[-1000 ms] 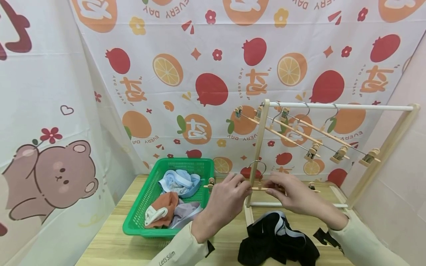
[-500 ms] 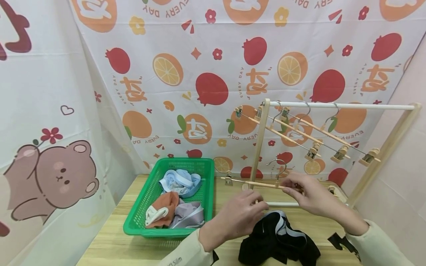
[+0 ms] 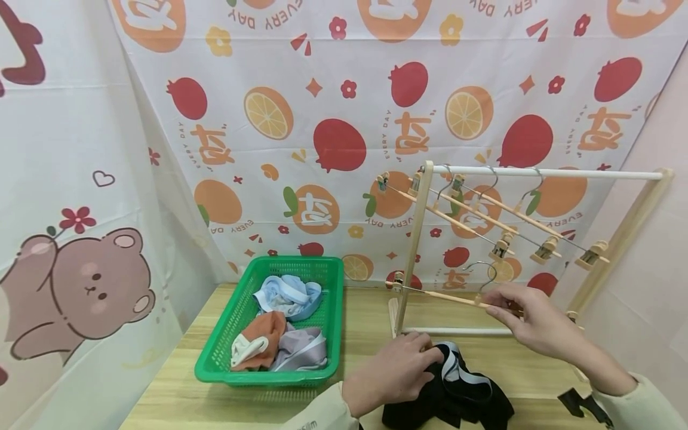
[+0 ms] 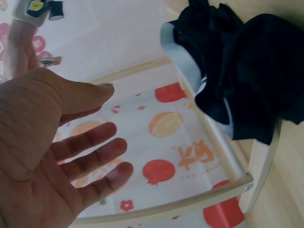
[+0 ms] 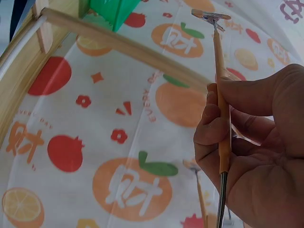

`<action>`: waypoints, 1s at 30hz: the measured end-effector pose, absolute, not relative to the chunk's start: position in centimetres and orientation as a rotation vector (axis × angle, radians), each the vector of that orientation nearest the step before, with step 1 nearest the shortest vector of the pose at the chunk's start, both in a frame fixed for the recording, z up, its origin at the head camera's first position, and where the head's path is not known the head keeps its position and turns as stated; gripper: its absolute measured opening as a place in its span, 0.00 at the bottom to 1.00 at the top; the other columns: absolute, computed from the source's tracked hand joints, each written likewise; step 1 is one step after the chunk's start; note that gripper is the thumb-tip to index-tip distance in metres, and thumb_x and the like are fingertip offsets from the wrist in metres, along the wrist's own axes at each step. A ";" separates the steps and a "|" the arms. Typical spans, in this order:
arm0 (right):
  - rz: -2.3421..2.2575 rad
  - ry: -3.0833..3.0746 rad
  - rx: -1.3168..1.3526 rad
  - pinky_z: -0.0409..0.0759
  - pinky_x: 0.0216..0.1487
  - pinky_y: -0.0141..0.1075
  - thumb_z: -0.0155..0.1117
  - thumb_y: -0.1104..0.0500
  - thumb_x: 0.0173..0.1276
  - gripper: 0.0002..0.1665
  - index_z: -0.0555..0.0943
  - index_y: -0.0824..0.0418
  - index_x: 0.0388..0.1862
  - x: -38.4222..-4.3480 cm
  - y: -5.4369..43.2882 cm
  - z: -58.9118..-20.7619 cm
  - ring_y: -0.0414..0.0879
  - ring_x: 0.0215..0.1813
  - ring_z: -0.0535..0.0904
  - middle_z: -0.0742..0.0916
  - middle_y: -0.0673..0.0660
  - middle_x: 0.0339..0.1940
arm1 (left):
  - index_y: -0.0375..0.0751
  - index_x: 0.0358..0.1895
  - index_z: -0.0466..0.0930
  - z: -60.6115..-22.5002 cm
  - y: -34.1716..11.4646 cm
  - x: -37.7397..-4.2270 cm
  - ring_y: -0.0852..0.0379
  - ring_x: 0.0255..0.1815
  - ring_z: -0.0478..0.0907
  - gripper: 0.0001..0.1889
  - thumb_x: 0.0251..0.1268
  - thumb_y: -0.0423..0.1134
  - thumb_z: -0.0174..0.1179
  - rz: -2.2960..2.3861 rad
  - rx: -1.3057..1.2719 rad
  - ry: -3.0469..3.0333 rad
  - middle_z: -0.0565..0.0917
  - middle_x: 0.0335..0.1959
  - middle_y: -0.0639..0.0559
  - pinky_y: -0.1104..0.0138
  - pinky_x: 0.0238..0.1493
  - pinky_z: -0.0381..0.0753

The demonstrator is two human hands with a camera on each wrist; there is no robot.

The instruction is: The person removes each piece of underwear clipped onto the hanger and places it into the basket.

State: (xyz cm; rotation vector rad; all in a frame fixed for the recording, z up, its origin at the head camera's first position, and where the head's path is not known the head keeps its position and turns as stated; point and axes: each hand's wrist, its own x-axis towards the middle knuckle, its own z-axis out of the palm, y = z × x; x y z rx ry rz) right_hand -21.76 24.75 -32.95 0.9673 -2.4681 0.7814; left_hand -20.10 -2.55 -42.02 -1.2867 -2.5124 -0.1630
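In the head view my right hand point(image 3: 537, 316) pinches a wooden clip hanger point(image 3: 454, 298) by the middle of its bar, just beside the metal hook. The right wrist view shows thumb and curled fingers round the bar, with a clip point(image 5: 211, 18) at its far end. My left hand point(image 3: 395, 371) is over the left side of a crumpled black garment with a grey waistband point(image 3: 475, 397). Seen from the left wrist, that hand point(image 4: 61, 147) holds nothing; its fingers are spread and slightly bent, apart from the garment.
A wood-framed rack with a white rail point(image 3: 586, 174) stands at the right, several similar clip hangers point(image 3: 484, 218) on it. Left of it sits a green basket point(image 3: 215, 340) with light blue point(image 3: 290, 295), rust-orange point(image 3: 271, 334) and lilac clothes point(image 3: 303, 349). A patterned cloth hangs behind.
Both hands were on the hanger bar. The left hand has let go and dropped toward the black garment, while the right hand has carried the hanger to the right.
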 end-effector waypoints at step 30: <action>0.771 -2.508 0.755 0.75 0.30 0.22 0.67 0.75 0.64 0.16 0.84 0.54 0.40 -21.5 34.9 -33.3 0.29 0.32 0.78 0.84 0.35 0.35 | 0.72 0.72 0.64 -46.8 2.7 -23.5 0.61 0.64 0.73 0.27 0.73 0.57 0.58 -0.114 -1.246 -2.887 0.72 0.68 0.58 0.67 0.45 0.82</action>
